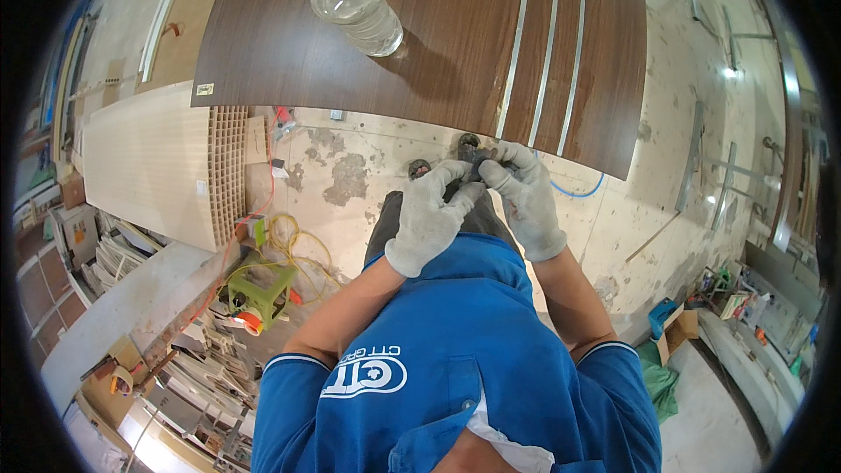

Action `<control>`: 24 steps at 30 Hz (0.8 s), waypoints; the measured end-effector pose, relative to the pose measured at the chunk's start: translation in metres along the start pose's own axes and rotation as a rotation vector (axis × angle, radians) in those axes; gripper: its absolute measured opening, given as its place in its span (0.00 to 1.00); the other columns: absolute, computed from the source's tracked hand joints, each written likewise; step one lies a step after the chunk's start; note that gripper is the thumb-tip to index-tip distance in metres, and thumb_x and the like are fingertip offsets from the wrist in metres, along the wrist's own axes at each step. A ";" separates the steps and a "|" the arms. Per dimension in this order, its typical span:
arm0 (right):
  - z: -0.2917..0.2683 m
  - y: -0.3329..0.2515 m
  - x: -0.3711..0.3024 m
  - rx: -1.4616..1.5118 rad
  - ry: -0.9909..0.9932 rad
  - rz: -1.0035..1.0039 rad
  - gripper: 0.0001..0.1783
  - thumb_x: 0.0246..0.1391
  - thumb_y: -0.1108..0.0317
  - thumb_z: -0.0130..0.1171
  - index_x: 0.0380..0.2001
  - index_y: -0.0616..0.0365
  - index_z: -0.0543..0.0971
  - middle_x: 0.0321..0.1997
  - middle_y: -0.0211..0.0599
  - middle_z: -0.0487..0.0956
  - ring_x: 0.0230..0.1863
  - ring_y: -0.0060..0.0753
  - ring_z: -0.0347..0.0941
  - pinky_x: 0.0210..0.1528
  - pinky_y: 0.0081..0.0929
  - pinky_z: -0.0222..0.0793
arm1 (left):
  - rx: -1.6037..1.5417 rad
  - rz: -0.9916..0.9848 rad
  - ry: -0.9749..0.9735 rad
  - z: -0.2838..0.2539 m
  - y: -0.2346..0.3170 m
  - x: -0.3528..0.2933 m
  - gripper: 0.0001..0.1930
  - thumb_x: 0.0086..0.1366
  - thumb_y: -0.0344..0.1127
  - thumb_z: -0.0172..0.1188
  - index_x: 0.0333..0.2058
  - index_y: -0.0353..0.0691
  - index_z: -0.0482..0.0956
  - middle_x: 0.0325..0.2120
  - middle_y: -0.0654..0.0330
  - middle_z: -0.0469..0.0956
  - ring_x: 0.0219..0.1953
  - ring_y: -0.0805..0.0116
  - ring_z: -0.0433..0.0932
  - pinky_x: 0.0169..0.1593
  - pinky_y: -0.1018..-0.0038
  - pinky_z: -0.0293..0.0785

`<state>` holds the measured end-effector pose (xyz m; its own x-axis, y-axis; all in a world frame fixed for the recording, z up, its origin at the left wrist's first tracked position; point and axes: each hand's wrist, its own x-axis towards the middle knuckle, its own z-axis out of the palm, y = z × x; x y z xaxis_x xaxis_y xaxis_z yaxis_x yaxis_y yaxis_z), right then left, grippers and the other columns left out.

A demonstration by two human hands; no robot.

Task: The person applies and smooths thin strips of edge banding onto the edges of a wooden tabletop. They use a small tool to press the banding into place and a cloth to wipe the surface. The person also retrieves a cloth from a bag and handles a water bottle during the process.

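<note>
Both my hands wear pale grey work gloves and meet in front of my body, just short of the near edge of a dark brown wood-grain panel (420, 96). A small dark object (477, 165) sits between their fingertips; its kind is hard to make out. My left hand (429, 221) is closed, fingers curled toward that object from the left. From the other side my right hand (531, 206) pinches it between thumb and fingers. Three thin metallic strips (545, 52) run along the panel at the right. A clear plastic jar with a white lid (357, 4) stands on it, farther left.
A stack of pale hollow-core panels (153, 166) lies at the left. Below it are a green stool (263, 291) and a yellow hose (293, 245) on the stained floor. A blue hose (578, 194) curves under the panel's right side. Metal frames (723, 184) stand far right.
</note>
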<state>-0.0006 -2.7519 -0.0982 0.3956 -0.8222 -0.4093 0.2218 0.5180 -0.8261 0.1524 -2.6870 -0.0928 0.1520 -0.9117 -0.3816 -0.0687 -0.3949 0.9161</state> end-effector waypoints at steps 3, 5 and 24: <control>0.000 -0.008 -0.002 -0.259 0.050 -0.100 0.18 0.58 0.71 0.70 0.49 0.66 0.80 0.38 0.32 0.83 0.38 0.21 0.79 0.44 0.21 0.76 | 0.088 0.005 -0.074 -0.005 0.006 0.000 0.11 0.64 0.31 0.67 0.43 0.32 0.84 0.33 0.49 0.84 0.34 0.61 0.82 0.39 0.67 0.76; -0.006 -0.017 -0.004 -0.343 0.072 -0.170 0.20 0.55 0.71 0.71 0.50 0.65 0.81 0.37 0.33 0.83 0.37 0.21 0.79 0.44 0.21 0.76 | 0.142 -0.001 -0.127 -0.008 0.007 -0.003 0.10 0.64 0.30 0.66 0.43 0.32 0.84 0.32 0.49 0.84 0.33 0.61 0.82 0.38 0.68 0.76; -0.208 0.000 -0.109 -1.611 0.273 -0.088 0.39 0.57 0.57 0.71 0.69 0.55 0.67 0.57 0.48 0.79 0.54 0.36 0.79 0.57 0.33 0.75 | -0.009 -0.147 -0.321 -0.020 -0.021 -0.004 0.17 0.70 0.25 0.52 0.56 0.33 0.77 0.32 0.61 0.78 0.32 0.74 0.75 0.38 0.76 0.73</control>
<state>-0.2294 -2.7116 -0.1341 0.2339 -0.9396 -0.2500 -0.9401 -0.1529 -0.3048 0.1733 -2.6729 -0.1085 -0.1582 -0.8350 -0.5270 -0.0606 -0.5245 0.8492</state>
